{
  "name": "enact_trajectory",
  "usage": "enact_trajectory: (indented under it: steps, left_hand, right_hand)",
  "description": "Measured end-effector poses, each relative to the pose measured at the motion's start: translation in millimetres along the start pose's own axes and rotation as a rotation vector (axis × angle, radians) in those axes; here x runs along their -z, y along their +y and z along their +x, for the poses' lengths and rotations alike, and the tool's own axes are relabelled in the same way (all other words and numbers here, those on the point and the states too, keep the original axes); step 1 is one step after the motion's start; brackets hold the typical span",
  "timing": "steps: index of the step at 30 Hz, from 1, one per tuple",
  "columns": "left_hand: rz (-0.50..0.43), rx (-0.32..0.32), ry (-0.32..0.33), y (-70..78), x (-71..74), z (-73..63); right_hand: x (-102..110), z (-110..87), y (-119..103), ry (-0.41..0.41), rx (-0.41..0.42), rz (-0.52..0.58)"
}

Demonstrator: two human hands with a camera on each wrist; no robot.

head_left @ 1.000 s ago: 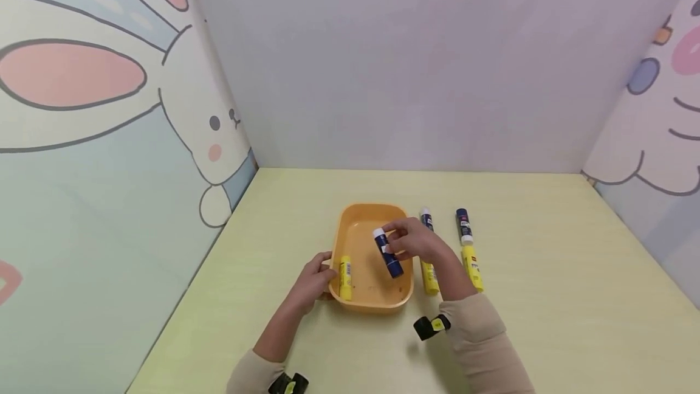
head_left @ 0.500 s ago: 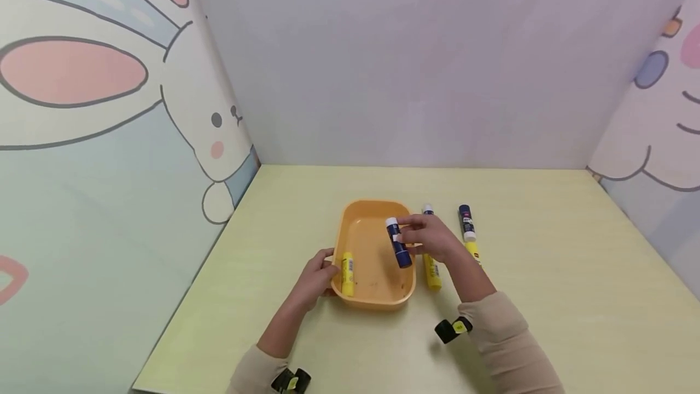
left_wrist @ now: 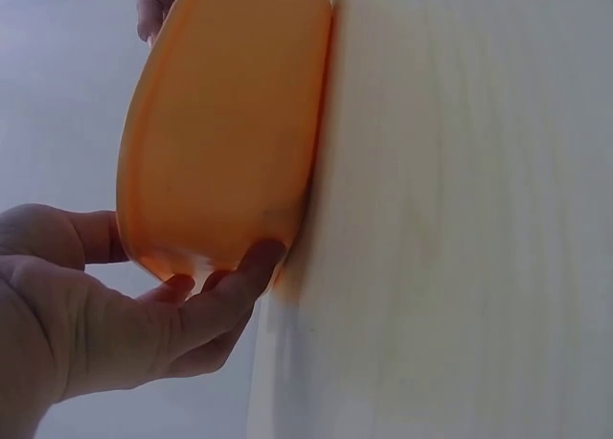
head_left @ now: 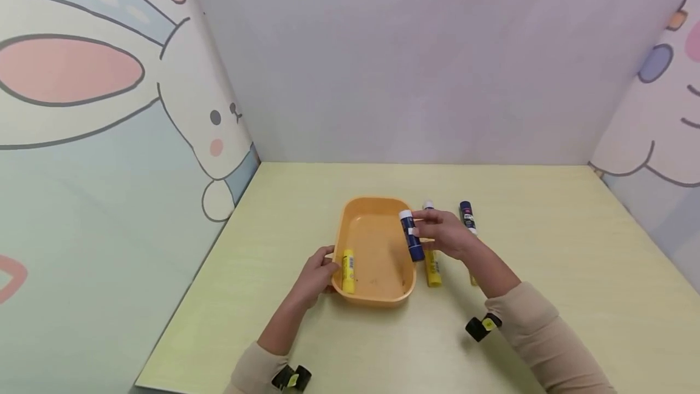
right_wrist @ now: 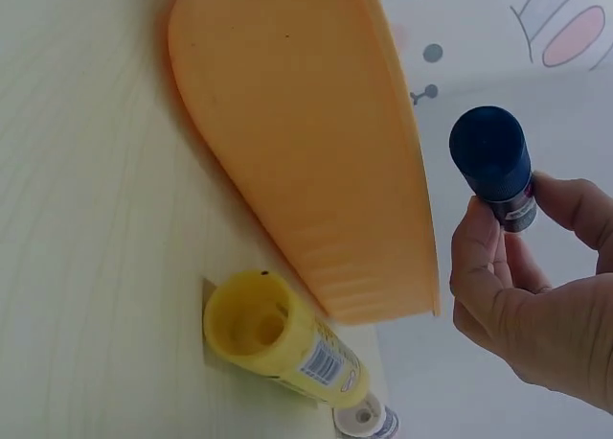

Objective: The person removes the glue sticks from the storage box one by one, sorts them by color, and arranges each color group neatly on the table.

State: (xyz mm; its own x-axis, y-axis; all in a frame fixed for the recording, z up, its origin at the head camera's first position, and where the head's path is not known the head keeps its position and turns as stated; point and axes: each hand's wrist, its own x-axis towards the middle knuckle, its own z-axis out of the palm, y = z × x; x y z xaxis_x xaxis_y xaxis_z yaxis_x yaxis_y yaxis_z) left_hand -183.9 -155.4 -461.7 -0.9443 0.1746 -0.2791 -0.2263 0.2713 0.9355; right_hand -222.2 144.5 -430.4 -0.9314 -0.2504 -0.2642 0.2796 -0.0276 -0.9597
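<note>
An orange plastic tray [head_left: 377, 301] stands on the table, and my left hand [head_left: 315, 275] grips its left side, thumb at the rim and fingers against the outer wall [left_wrist: 220, 142]. One yellow glue stick [head_left: 348, 272] lies inside along the left wall. My right hand [head_left: 445, 234] pinches a dark blue glue stick [head_left: 411, 236] with a white end, held tilted above the tray's right rim. In the right wrist view, thumb and fingers hold this blue glue stick [right_wrist: 493, 156] above the level of the tray.
Right of the tray lies a yellow glue stick [head_left: 433, 271], with a white-ended blue one [head_left: 428, 205] behind it, partly hidden by my right hand. Farther right is another blue glue stick [head_left: 467, 216]; a yellow one [head_left: 473, 280] shows barely beside my forearm. Walls border the table.
My right hand has moved rightward with the blue glue stick, from over the tray's middle to its right rim. My left hand keeps its hold on the tray.
</note>
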Motion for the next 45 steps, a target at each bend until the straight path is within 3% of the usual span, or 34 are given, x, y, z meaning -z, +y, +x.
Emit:
enact_trajectory:
  steps: [20,34,45]
  left_hand:
    - [-0.005,-0.011,-0.014,-1.0,-0.3,-0.9]
    - [-0.013,-0.010,-0.007,-0.1,0.9,-3.6]
    - [-0.019,-0.022,-0.005,-2.5,0.9,-4.0]
  right_hand:
    - [59,-29.7,10,0.065,0.010,-0.013]
    - [90,-34.6,14,0.117,-0.001,-0.056]
    - [114,-35.8,19,0.137,0.017,-0.007]
